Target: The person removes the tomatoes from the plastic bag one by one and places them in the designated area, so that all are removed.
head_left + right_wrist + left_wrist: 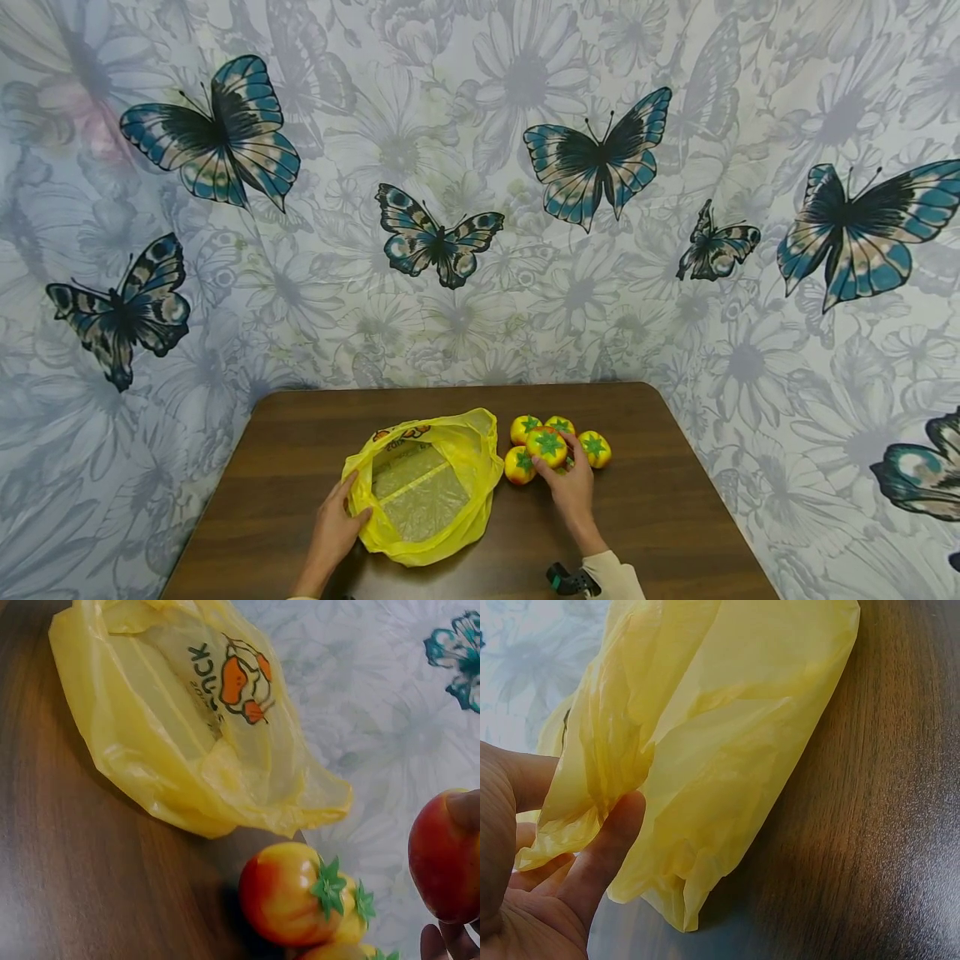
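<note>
A yellow plastic bag [420, 550] stands on the table with its mouth spread wide toward me. My left hand [335, 521] grips its near left rim; in the left wrist view, thumb and fingers pinch the crumpled plastic [592, 780]. My right hand [576, 493] holds a red-and-yellow toy tomato [546, 447] with a green leafy top, raised over the others. Several similar toy tomatoes [519, 465] lie grouped to the right of the bag. In the right wrist view the held tomato [442, 862] is cut off by the frame edge.
The brown wooden table [300, 433] ends at a wall covering [480, 333] printed with flowers and butterflies. A dark band [570, 579] sits at my right wrist beside a light sleeve [615, 575]. Printed lettering and a duck picture [244, 682] mark the bag.
</note>
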`<control>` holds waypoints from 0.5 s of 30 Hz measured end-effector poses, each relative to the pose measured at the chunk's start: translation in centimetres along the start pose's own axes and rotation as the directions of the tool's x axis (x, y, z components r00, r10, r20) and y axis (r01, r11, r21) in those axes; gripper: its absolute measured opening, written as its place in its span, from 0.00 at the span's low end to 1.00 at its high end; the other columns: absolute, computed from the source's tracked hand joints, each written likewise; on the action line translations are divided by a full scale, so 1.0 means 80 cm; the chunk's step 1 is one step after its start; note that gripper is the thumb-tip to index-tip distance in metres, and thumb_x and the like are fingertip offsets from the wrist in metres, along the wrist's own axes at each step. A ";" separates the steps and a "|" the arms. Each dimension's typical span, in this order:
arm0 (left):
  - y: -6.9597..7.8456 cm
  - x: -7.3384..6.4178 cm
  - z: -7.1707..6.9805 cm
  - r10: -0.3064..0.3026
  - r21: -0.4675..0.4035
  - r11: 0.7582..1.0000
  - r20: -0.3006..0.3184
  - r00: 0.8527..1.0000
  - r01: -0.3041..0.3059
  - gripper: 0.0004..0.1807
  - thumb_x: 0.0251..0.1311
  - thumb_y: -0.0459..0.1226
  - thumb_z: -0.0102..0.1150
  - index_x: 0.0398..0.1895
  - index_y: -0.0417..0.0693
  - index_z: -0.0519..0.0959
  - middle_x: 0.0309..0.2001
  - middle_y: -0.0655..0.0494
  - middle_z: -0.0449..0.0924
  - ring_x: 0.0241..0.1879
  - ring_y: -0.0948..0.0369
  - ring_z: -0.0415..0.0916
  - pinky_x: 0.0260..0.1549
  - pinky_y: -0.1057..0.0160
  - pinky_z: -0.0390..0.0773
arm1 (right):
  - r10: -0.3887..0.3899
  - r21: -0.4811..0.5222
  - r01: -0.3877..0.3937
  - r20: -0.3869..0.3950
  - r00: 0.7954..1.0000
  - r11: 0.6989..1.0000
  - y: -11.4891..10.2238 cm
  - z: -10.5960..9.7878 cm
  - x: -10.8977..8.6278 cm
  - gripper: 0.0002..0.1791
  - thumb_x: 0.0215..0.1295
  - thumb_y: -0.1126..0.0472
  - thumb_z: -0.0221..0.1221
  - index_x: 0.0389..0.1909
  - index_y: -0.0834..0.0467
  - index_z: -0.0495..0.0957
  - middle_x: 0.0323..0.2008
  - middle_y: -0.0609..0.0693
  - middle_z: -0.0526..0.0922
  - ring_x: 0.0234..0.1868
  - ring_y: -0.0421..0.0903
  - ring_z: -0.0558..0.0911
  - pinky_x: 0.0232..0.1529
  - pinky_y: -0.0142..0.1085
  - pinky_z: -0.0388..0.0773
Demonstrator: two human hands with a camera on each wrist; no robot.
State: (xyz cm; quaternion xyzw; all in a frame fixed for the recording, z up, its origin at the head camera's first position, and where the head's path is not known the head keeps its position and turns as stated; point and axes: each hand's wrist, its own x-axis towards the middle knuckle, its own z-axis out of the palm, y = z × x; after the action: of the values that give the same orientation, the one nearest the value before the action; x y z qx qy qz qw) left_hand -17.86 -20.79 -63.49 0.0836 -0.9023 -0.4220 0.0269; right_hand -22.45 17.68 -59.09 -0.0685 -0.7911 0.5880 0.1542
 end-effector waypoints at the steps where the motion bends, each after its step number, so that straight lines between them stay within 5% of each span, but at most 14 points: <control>1: 0.000 0.000 0.000 0.001 0.001 1.000 0.001 1.000 -0.001 0.41 0.52 0.31 0.66 0.72 0.36 0.63 0.68 0.27 0.62 0.58 0.31 0.71 0.50 0.38 0.76 | 0.008 0.007 -0.008 -0.008 1.000 1.000 0.001 -0.002 0.001 0.38 0.53 0.60 0.72 0.65 0.61 0.69 0.63 0.62 0.72 0.64 0.60 0.72 0.63 0.56 0.70; 11: -0.002 0.001 0.003 -0.002 -0.011 1.000 -0.002 1.000 0.002 0.41 0.52 0.31 0.65 0.72 0.36 0.63 0.68 0.28 0.63 0.58 0.32 0.71 0.51 0.38 0.76 | 0.047 0.009 -0.046 -0.088 0.995 0.999 0.027 -0.015 0.006 0.40 0.55 0.60 0.71 0.68 0.60 0.65 0.64 0.60 0.71 0.60 0.55 0.74 0.60 0.44 0.74; 15: -0.003 0.002 0.004 0.000 -0.010 1.000 -0.003 1.000 0.000 0.41 0.52 0.31 0.66 0.72 0.36 0.63 0.68 0.28 0.63 0.58 0.33 0.71 0.50 0.38 0.76 | 0.049 0.002 -0.049 -0.142 0.989 0.999 0.035 -0.020 0.004 0.39 0.55 0.60 0.71 0.67 0.61 0.65 0.63 0.61 0.70 0.60 0.54 0.73 0.55 0.24 0.69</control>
State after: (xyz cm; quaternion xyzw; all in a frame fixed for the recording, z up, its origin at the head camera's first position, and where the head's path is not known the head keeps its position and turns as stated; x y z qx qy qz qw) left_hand -18.04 -20.77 -63.89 0.0841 -0.9002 -0.4263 0.0289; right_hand -22.42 20.05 -61.28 -0.1298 -0.7767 0.5845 0.1955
